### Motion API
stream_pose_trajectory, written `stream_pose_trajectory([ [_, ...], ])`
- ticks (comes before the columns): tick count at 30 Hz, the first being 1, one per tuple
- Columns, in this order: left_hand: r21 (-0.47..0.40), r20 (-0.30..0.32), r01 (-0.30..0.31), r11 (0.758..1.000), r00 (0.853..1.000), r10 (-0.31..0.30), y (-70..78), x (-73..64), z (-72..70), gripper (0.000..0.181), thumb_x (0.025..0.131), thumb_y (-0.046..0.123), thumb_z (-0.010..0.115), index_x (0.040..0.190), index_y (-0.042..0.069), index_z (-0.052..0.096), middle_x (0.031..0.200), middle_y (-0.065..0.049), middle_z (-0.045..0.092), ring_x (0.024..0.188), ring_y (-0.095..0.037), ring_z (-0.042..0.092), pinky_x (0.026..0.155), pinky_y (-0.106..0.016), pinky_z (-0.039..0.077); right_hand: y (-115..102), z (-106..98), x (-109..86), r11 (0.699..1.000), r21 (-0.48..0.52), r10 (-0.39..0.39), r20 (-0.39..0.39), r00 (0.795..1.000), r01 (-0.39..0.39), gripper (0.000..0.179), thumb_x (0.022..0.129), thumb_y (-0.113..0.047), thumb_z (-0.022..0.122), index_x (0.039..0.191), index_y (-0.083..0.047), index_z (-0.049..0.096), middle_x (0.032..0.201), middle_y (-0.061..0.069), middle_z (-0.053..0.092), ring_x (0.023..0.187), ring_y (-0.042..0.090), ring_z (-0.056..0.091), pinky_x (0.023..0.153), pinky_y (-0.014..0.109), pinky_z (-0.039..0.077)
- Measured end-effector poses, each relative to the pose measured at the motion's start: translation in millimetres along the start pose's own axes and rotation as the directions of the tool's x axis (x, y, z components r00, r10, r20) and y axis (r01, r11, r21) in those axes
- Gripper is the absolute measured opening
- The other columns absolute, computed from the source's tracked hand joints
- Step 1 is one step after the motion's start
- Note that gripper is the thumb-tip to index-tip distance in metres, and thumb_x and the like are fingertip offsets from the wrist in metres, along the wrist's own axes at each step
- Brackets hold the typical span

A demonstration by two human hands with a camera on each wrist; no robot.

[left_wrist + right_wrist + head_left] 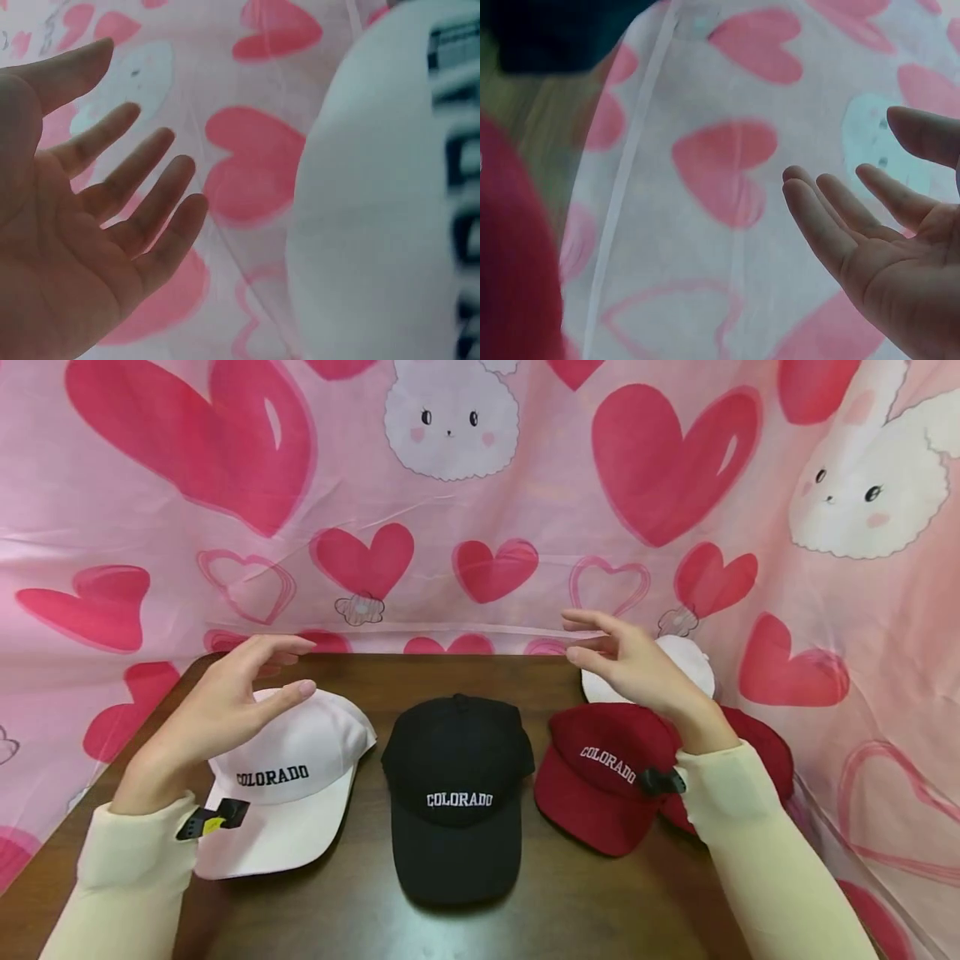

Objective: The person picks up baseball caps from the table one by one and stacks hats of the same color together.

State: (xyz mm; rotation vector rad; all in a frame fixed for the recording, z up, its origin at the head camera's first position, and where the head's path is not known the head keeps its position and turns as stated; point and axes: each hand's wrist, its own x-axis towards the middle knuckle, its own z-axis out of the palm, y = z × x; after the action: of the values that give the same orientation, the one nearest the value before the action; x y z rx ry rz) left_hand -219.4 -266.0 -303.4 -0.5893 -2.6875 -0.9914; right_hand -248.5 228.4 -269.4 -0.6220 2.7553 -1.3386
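Note:
My left hand (228, 697) hovers over a white cap (288, 785) lettered COLORADO, its fingers loosely bent and nothing in them. In the left wrist view the palm of that hand (82, 247) faces the camera, with the white cap's crown (367, 210) beside it. Raised above a red cap (600, 777), my right hand (630, 660) holds nothing, its fingers relaxed and apart. The right wrist view has the right hand (885, 247) at one side and the red cap (517, 270) at the other. Between the hands, a black COLORADO cap (459, 777) lies brim toward me.
Behind the right forearm are another white cap (686, 664) and a second red cap (761, 752), both partly hidden. All the caps lie on a dark wooden table (337, 910). A pink cloth (435, 518) with hearts and rabbits hangs around the table's back and sides.

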Motion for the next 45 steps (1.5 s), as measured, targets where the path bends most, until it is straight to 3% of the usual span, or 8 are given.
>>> stream_pose_trajectory([
  [8,-0.039,-0.060,-0.083,0.996,0.995,0.081,16.8,9.9,28.9,0.053,0.097,0.023,0.079,0.146,0.017,0.059,0.137,-0.003,0.061,0.124,-0.025,0.058,0.100,-0.006,0.036,44.1,-30.9,-18.5,0.988,-0.117,0.079,-0.142,0.987,-0.096,0.059,0.107,-0.027,0.066,0.161,-0.013,0.045,0.154,0.016,0.056,0.137,0.041,0.059,0.091,0.017,0.052],
  [12,-0.039,-0.057,-0.140,0.989,0.989,0.138,26.8,18.1,44.0,0.054,0.097,0.024,0.079,0.146,0.016,0.059,0.138,-0.006,0.061,0.124,-0.028,0.057,0.110,-0.029,0.046,67.2,-41.5,-23.7,0.984,-0.101,0.122,-0.219,0.968,-0.147,0.059,0.108,-0.029,0.062,0.160,-0.007,0.045,0.152,0.024,0.056,0.137,0.047,0.056,0.083,0.007,0.045],
  [17,-0.054,0.007,-0.171,0.984,0.985,0.171,42.4,32.4,68.4,0.057,0.096,0.028,0.080,0.147,0.016,0.057,0.142,-0.007,0.059,0.129,-0.031,0.056,0.109,-0.059,0.048,94.5,-51.5,-27.8,0.962,-0.094,0.212,-0.323,0.922,-0.255,0.060,0.109,-0.032,0.058,0.160,-0.004,0.044,0.152,0.028,0.054,0.139,0.049,0.054,0.081,0.011,0.043],
  [22,-0.058,0.041,-0.226,0.972,0.973,0.228,57.9,44.6,90.1,0.057,0.095,0.029,0.081,0.145,0.014,0.059,0.142,-0.009,0.060,0.130,-0.034,0.057,0.109,-0.057,0.047,120.4,-59.1,-28.1,0.930,-0.077,0.300,-0.407,0.863,-0.360,0.065,0.108,-0.038,0.056,0.161,-0.002,0.041,0.155,0.031,0.050,0.140,0.050,0.051,0.086,0.023,0.048],
  [25,-0.064,0.054,-0.255,0.965,0.965,0.258,65.8,50.9,98.6,0.056,0.095,0.030,0.080,0.144,0.013,0.060,0.141,-0.009,0.061,0.129,-0.034,0.058,0.109,-0.056,0.048,134.0,-63.6,-29.0,0.910,-0.068,0.345,-0.422,0.839,-0.409,0.070,0.108,-0.040,0.054,0.163,-0.001,0.036,0.158,0.034,0.044,0.143,0.053,0.047,0.099,0.047,0.055],
  [29,-0.066,0.079,-0.275,0.959,0.957,0.279,74.7,58.9,105.8,0.056,0.095,0.031,0.081,0.144,0.015,0.060,0.141,-0.007,0.061,0.128,-0.032,0.059,0.109,-0.055,0.049,147.0,-67.4,-30.5,0.894,-0.032,0.388,-0.441,0.809,-0.447,0.074,0.108,-0.038,0.053,0.164,0.002,0.029,0.160,0.037,0.038,0.146,0.054,0.042,0.112,0.065,0.044],
  [38,-0.033,0.122,-0.287,0.957,0.949,0.289,88.3,75.1,118.0,0.057,0.095,0.036,0.079,0.144,0.015,0.059,0.140,-0.006,0.062,0.126,-0.027,0.059,0.109,-0.055,0.048,167.2,-70.7,-33.3,0.854,0.136,0.506,-0.446,0.738,-0.502,0.085,0.106,-0.040,0.052,0.166,0.006,0.014,0.166,0.037,0.025,0.151,0.052,0.032,0.120,0.064,0.035],
  [45,-0.027,0.149,-0.265,0.964,0.952,0.266,91.1,80.6,122.0,0.055,0.096,0.037,0.077,0.145,0.018,0.059,0.140,-0.008,0.061,0.127,-0.029,0.057,0.108,-0.057,0.047,175.2,-74.6,-24.0,0.823,0.203,0.566,-0.387,0.728,-0.531,0.090,0.105,-0.041,0.053,0.162,0.015,0.011,0.168,0.038,0.019,0.154,0.050,0.026,0.125,0.060,0.029],
])
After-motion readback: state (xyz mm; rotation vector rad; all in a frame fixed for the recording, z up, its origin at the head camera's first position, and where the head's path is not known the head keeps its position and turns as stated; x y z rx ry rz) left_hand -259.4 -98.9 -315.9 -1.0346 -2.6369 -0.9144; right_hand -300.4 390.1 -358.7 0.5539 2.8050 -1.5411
